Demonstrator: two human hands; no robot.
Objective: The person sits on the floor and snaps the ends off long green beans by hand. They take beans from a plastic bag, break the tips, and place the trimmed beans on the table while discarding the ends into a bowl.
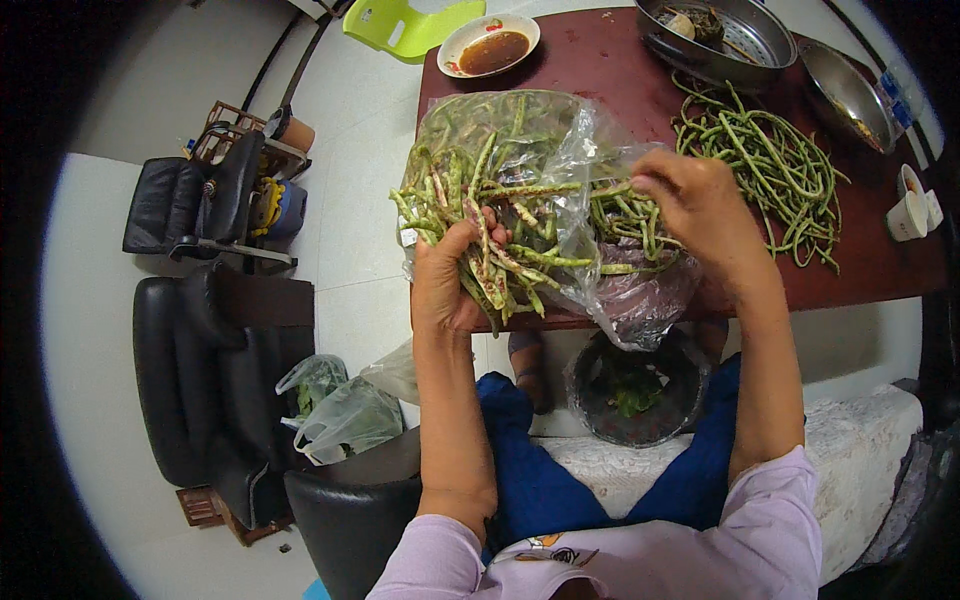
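My left hand (450, 274) grips a bunch of broken yardlong bean pieces (491, 270), green with reddish-brown blotches. To its right, my right hand (694, 199) has its fingertips closed on the end of a bean (611, 191) stretched out sideways. Beneath both hands spreads a clear plastic bag (577, 150) on the table, with many bean pieces showing in and through it. Its lower part hangs over the table's front edge. A tangled heap of whole yardlong beans (772, 172) lies just beyond my right hand.
The dark red table (600, 45) also bears a bowl of brown sauce (495, 52), a steel steamer pan (757, 56), a steel dish (847, 90) and a paper cup (909, 217). Below stands a lined bin (637, 397) with leaves. Plastic bags (352, 420) and black chairs (232, 397) are at left.
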